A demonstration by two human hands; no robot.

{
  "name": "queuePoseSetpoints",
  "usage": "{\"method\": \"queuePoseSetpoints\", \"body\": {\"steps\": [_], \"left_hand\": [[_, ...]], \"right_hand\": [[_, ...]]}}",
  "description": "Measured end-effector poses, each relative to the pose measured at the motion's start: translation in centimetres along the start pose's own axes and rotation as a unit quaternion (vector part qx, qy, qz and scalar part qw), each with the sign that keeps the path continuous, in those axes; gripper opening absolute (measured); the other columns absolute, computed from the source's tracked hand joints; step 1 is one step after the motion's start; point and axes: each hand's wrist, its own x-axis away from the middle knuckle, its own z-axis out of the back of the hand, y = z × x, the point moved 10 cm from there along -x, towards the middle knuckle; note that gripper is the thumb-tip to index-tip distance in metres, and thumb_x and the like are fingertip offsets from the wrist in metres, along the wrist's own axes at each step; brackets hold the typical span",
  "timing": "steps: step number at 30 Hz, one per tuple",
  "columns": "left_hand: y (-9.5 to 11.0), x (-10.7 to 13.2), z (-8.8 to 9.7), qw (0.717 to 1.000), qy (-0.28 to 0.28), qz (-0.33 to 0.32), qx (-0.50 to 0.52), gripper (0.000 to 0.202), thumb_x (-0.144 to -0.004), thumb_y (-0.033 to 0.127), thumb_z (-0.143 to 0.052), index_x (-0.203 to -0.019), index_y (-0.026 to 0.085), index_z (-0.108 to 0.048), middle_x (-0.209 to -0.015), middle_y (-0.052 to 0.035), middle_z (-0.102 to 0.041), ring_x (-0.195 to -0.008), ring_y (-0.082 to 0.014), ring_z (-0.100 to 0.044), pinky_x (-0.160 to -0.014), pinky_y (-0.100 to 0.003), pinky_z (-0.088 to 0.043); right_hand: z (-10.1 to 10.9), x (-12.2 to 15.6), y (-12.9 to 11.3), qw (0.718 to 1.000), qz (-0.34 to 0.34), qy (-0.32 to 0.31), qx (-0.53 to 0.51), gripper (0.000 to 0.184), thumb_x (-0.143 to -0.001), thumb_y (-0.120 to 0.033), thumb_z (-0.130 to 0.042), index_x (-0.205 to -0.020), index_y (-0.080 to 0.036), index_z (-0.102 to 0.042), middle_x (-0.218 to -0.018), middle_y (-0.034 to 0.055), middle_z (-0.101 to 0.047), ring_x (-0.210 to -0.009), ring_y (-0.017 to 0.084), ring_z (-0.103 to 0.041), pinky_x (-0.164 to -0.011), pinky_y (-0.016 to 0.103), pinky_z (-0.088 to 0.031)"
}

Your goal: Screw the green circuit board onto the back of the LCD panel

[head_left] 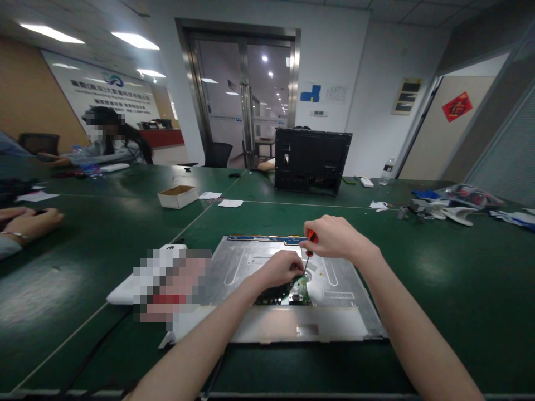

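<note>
A silver metal panel (338,312), the back of a flat screen, lies flat on the green table (438,278) in front of me. A green circuit board (298,292) sits on its middle. My right hand (334,236) is closed around a red-handled screwdriver (310,245), whose tip points down at the board. My left hand (280,270) rests on the board with fingers curled, pressing it beside the screwdriver tip. What the left fingers hold, if anything, is hidden.
A black monitor casing (311,161) stands upright farther back. A small cardboard box (178,196) and papers (230,203) lie to the left, plastic bags and parts (460,203) to the right. A person (111,142) sits far left; another person's hands (29,223) rest at the left edge.
</note>
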Motion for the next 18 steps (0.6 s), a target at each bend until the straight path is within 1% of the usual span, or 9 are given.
{"method": "queuePoseSetpoints", "body": {"steps": [1,3,5,7,10,11,14,16,18], "left_hand": [[-0.04,-0.02,0.0,1.0,0.0,0.0,0.0,0.01,-0.072,0.008,-0.065,-0.072,0.016,-0.071,-0.074,-0.0014,-0.07,-0.071,-0.015,-0.062,-0.067,-0.021,-0.042],[-0.09,-0.02,-0.02,1.0,0.0,0.002,-0.001,0.009,-0.072,0.008,-0.066,-0.072,0.016,-0.071,-0.075,-0.0012,-0.07,-0.071,-0.015,-0.061,-0.067,-0.021,-0.041],[-0.04,0.01,-0.01,1.0,0.0,0.001,-0.002,0.01,-0.072,0.008,-0.065,-0.072,0.017,-0.071,-0.075,-0.0008,-0.07,-0.071,-0.0149,-0.061,-0.067,-0.021,-0.041],[0.02,0.06,0.04,1.0,0.002,0.001,-0.002,0.011,-0.072,0.008,-0.065,-0.072,0.017,-0.071,-0.075,-0.0006,-0.07,-0.072,-0.015,-0.061,-0.068,-0.021,-0.042],[0.01,0.09,0.1,1.0,0.004,0.003,0.001,0.011,-0.072,0.008,-0.064,-0.072,0.017,-0.07,-0.074,-0.0006,-0.07,-0.072,-0.0154,-0.061,-0.069,-0.022,-0.042],[-0.01,0.08,0.09,1.0,0.004,0.004,0.002,0.011,-0.072,0.008,-0.064,-0.072,0.017,-0.07,-0.074,-0.0005,-0.07,-0.071,-0.0154,-0.061,-0.068,-0.022,-0.042],[-0.03,0.02,0.02,1.0,0.003,0.0,0.007,0.013,-0.071,0.006,-0.063,-0.072,0.017,-0.07,-0.073,-0.0006,-0.07,-0.07,-0.015,-0.061,-0.067,-0.021,-0.042],[0.02,-0.02,-0.03,1.0,0.002,-0.006,0.009,0.013,-0.071,0.005,-0.063,-0.072,0.016,-0.07,-0.073,-0.0007,-0.07,-0.07,-0.0147,-0.061,-0.066,-0.021,-0.042],[0.03,-0.03,-0.06,1.0,0.002,-0.008,0.008,0.013,-0.071,0.006,-0.063,-0.073,0.016,-0.07,-0.073,-0.0005,-0.069,-0.07,-0.0145,-0.061,-0.066,-0.021,-0.042]], "right_hand": [[-0.14,0.1,-0.22,1.0,0.013,-0.013,-0.015,0.012,-0.077,-0.034,-0.061,-0.082,-0.023,-0.063,-0.078,0.0038,-0.068,-0.069,0.019,-0.06,-0.05,0.025,-0.025],[-0.36,0.24,-0.46,0.999,0.029,-0.032,-0.032,0.013,-0.074,-0.025,-0.059,-0.087,-0.023,-0.061,-0.084,0.0026,-0.068,-0.073,0.018,-0.06,-0.051,0.024,-0.026],[-0.27,0.19,-0.29,0.999,0.018,-0.029,-0.02,0.015,-0.076,-0.024,-0.056,-0.09,-0.023,-0.059,-0.083,0.0027,-0.067,-0.072,0.018,-0.06,-0.051,0.025,-0.025],[-0.07,0.02,-0.03,1.0,-0.001,-0.018,0.005,0.013,-0.08,-0.032,-0.055,-0.089,-0.023,-0.059,-0.079,0.0035,-0.067,-0.07,0.018,-0.059,-0.051,0.026,-0.023],[-0.12,-0.12,0.06,0.999,-0.016,-0.027,0.025,0.027,-0.084,-0.048,-0.051,-0.082,-0.023,-0.06,-0.074,0.0047,-0.065,-0.069,0.019,-0.059,-0.051,0.027,-0.022],[-0.2,-0.09,-0.05,0.999,-0.012,-0.034,0.022,0.028,-0.083,-0.049,-0.05,-0.082,-0.022,-0.059,-0.075,0.0046,-0.065,-0.069,0.019,-0.059,-0.051,0.027,-0.022],[-0.41,0.19,-0.65,0.998,0.019,-0.055,-0.011,0.019,-0.078,-0.038,-0.056,-0.09,-0.023,-0.057,-0.08,0.0024,-0.065,-0.071,0.018,-0.057,-0.052,0.026,-0.023],[-0.58,0.36,-0.89,0.997,0.033,-0.068,-0.034,0.02,-0.075,-0.027,-0.056,-0.095,-0.024,-0.055,-0.084,0.0015,-0.065,-0.072,0.016,-0.056,-0.053,0.025,-0.024],[-0.62,0.3,-0.73,0.997,0.024,-0.066,-0.03,0.02,-0.076,-0.023,-0.053,-0.097,-0.023,-0.054,-0.084,0.0019,-0.065,-0.072,0.016,-0.056,-0.053,0.025,-0.024]]}}
